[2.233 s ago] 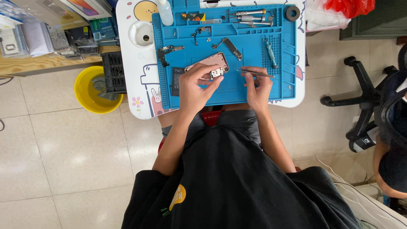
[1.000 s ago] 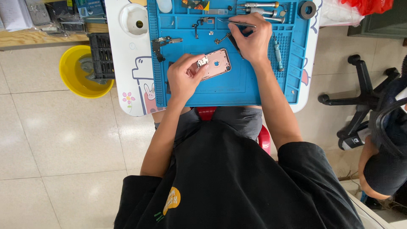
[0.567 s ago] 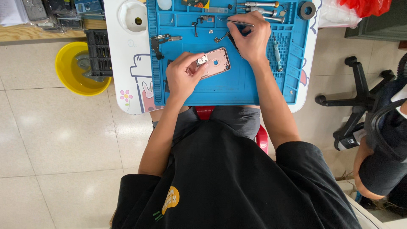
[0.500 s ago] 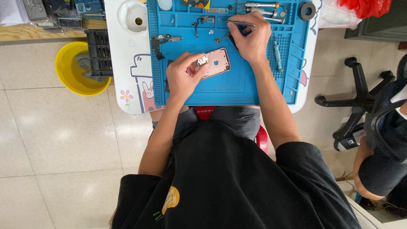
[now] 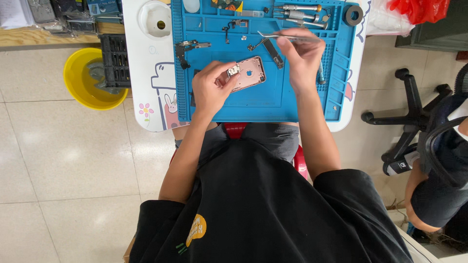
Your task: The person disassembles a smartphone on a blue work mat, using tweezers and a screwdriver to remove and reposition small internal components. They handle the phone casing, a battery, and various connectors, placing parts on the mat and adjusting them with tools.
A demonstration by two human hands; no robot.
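A pink phone housing point(image 5: 249, 73) lies open on a blue work mat point(image 5: 253, 100). My left hand point(image 5: 210, 88) rests at its left end and pinches a small metal part point(image 5: 233, 70) against the housing. My right hand point(image 5: 301, 54) is farther back on the mat and holds silver tweezers point(image 5: 280, 35), tips pointing left over a dark strip part point(image 5: 273, 52).
Small cables and parts point(image 5: 187, 47) lie on the mat's left; screwdrivers point(image 5: 297, 10) and a black tape roll point(image 5: 353, 14) sit at the back. The mat covers a white table point(image 5: 151, 97). A yellow bucket point(image 5: 90, 80) stands on the floor left, an office chair base point(image 5: 404, 112) right, another person point(image 5: 438, 185) beyond.
My right hand went from beside the housing to the back of the mat and now lifts the tweezers there. My left hand stayed on the housing with the small part.
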